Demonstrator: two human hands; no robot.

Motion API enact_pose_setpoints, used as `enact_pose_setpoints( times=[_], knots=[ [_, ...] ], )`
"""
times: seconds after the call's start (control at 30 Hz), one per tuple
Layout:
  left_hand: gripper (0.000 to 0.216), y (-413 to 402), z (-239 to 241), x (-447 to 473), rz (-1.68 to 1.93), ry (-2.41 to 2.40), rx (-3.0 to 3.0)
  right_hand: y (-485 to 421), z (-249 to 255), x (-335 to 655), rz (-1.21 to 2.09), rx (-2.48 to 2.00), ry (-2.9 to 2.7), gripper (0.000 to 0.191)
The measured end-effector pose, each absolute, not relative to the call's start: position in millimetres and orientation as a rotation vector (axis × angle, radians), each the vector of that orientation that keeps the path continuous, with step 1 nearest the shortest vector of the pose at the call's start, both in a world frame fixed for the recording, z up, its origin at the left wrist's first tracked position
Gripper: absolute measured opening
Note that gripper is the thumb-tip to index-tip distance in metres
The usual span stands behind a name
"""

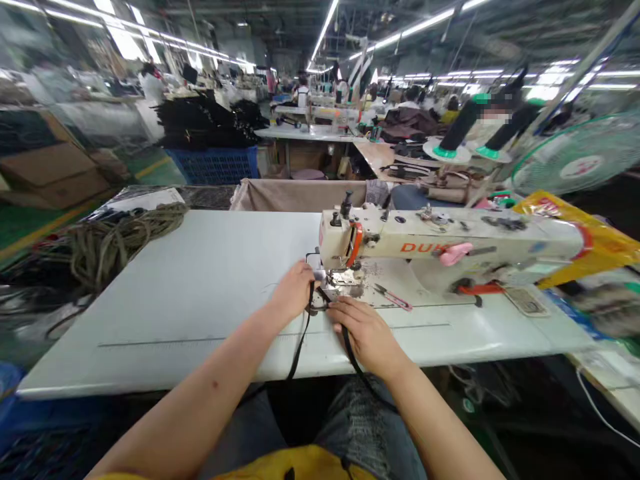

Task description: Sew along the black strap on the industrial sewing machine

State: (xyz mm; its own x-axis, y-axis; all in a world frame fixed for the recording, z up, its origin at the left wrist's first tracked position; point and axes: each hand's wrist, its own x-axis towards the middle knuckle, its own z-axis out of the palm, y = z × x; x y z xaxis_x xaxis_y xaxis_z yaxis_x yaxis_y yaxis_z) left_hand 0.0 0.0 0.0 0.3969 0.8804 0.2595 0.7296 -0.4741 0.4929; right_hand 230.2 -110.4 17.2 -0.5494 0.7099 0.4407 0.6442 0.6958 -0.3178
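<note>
A long black strap runs up from my lap to the needle area of a white sewing machine. At the left of the presser foot, my left hand pinches the strap with its fingers closed. My right hand is just in front of the needle plate, its fingers curled over another length of the strap, which hangs down over the table edge. Pink-handled thread snips lie on the machine bed, right of my right hand. The strap under the foot is partly hidden by my fingers.
A heap of olive cord lies on the table's left. Black cloth pieces fill a blue crate beyond. Thread cones, a green fan and a yellow bag stand at the right. People work at machines in the background.
</note>
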Motion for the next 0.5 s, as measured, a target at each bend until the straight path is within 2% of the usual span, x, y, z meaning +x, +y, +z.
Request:
enact_pose_setpoints(
  times=[0.03,0.07,0.2,0.27,0.5],
  knots=[
    [0.010,3,-2,2,0.743,1.475,2.341,-109,17,230,0.155,-1.056,-2.366,0.031],
    [0.015,6,-4,5,0.756,1.533,2.330,-107,17,229,0.151,-1.074,-2.372,0.033],
    [0.050,18,-5,13,0.620,1.661,2.366,-102,16,226,0.132,-1.124,-2.393,0.037],
    [0.057,24,-3,16,0.453,1.642,2.409,-100,15,224,0.119,-1.141,-2.392,0.038],
    [0.060,49,9,19,0.105,1.575,2.471,-96,12,217,0.081,-1.208,-2.369,0.041]
  ],
)
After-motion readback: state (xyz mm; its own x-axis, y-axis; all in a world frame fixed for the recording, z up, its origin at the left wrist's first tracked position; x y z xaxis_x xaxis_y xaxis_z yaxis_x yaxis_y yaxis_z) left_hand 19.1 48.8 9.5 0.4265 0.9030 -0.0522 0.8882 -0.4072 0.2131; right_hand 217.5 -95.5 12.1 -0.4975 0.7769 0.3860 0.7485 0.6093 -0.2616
